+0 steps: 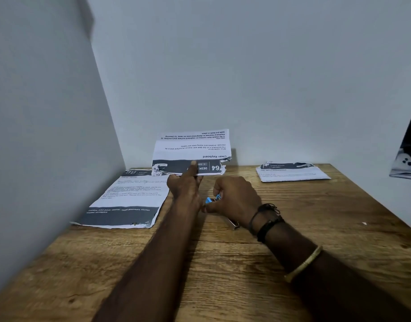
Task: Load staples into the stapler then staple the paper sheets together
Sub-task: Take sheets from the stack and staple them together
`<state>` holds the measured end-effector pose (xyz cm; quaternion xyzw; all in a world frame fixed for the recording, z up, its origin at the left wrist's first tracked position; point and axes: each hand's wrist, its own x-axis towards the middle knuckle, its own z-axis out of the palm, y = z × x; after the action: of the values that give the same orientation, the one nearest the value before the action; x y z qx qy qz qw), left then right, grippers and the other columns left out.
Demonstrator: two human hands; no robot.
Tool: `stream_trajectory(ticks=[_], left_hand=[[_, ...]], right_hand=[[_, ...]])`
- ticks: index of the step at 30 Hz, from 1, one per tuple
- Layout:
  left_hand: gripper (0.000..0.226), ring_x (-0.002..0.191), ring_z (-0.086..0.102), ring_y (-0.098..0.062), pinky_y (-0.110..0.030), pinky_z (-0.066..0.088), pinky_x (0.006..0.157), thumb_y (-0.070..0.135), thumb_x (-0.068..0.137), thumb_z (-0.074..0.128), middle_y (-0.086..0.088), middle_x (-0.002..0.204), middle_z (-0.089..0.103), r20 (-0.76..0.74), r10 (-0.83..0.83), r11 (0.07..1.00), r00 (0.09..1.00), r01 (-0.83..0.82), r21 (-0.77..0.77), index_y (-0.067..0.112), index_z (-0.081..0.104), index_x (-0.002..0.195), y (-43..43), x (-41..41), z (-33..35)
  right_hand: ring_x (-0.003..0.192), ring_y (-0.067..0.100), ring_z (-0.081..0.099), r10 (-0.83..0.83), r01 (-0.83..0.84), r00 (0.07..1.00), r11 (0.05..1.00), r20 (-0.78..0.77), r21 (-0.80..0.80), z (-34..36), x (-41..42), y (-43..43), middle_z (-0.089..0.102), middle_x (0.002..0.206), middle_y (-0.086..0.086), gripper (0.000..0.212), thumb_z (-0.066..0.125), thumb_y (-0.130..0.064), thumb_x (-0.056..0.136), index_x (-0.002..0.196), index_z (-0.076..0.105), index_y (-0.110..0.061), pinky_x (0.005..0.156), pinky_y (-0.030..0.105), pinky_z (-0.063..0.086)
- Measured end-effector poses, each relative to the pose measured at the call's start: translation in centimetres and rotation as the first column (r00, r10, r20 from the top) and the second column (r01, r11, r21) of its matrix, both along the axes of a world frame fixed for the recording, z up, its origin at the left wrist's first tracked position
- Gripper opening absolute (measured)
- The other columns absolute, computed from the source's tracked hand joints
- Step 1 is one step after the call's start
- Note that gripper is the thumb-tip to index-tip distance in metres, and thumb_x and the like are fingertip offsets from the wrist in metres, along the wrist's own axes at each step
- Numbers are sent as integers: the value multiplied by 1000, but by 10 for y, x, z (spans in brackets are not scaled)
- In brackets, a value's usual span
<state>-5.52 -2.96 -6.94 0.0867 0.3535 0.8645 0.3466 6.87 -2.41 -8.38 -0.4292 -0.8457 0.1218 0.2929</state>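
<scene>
A small blue stapler (209,200) lies on the wooden table (246,256), mostly covered by my right hand (233,196), whose fingers curl round it. A metal part (233,224) sticks out below that wrist. My left hand (187,185) is just left of the stapler, index finger stretched forward over the edge of a printed paper sheet (192,152) that leans against the back wall. Whether the left hand touches the stapler is hidden.
A printed paper stack (127,196) lies flat at the left by the side wall. Another paper stack (292,173) lies at the back right. Walls close off the left and back. A dark object (409,159) hangs at the right edge.
</scene>
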Motion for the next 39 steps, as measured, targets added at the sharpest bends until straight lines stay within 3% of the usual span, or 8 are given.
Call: stream_trajectory(ticks=[8,13,16,20,23,29,35,39], left_hand=[[29,72,71,-25,-35,64,61,-8,83,73,-18,94,68,-17,-44,999,999,44,-4,1,56,105,-2,5,0],[28,57,73,-16,-28,59,50,-8,83,74,-15,90,71,19,-76,997,997,76,2,3,57,102,-3,9,0],[30,62,74,-19,-32,62,57,-7,82,75,-17,97,71,16,-101,995,995,102,-9,4,57,104,-2,10,-1],[35,54,73,-17,-27,56,46,-6,82,74,-15,86,72,-43,-182,982,982,179,-59,0,58,113,-5,13,0],[38,56,72,-17,-26,56,49,-9,82,69,-11,79,73,-156,-333,940,930,315,-133,-4,61,118,-8,11,0],[24,56,71,-18,-30,57,51,-11,80,59,-10,71,72,-369,-544,837,754,460,-296,1,67,101,-13,19,-1],[42,66,72,-23,-33,59,60,0,66,63,-11,85,75,-463,-629,776,624,476,-413,6,69,107,-15,19,-3],[33,70,74,-25,-35,60,58,-4,82,67,-15,93,77,-442,-617,786,650,483,-387,4,65,114,-12,19,-3]], right_hand=[[92,24,66,-33,39,995,997,94,-61,-8,1,7,70,97,-1,51,84,-64,61,88,67,-24,70,33,51],[78,15,69,-154,87,948,967,-280,-240,-2,7,16,75,82,-4,32,77,-49,71,81,73,-19,71,30,54],[55,19,66,-226,-112,802,852,-553,-511,3,13,19,75,76,12,35,79,-41,75,79,71,-8,59,36,55],[69,17,69,-331,-215,626,797,-706,-565,10,24,28,74,91,5,51,76,-60,74,101,73,-17,64,33,58],[97,24,70,-437,10,568,851,-698,-525,20,35,39,72,108,4,63,73,-68,70,111,65,-21,86,45,60],[87,35,72,-376,16,721,848,-582,-529,23,68,58,77,88,17,42,81,-47,76,76,72,-6,73,37,51],[102,44,72,-386,-88,728,767,-567,-636,25,86,63,75,105,29,27,80,-6,82,103,74,10,92,55,56],[107,46,69,-427,-99,682,750,-594,-654,24,90,65,72,111,30,23,76,5,83,105,73,10,99,61,53]])
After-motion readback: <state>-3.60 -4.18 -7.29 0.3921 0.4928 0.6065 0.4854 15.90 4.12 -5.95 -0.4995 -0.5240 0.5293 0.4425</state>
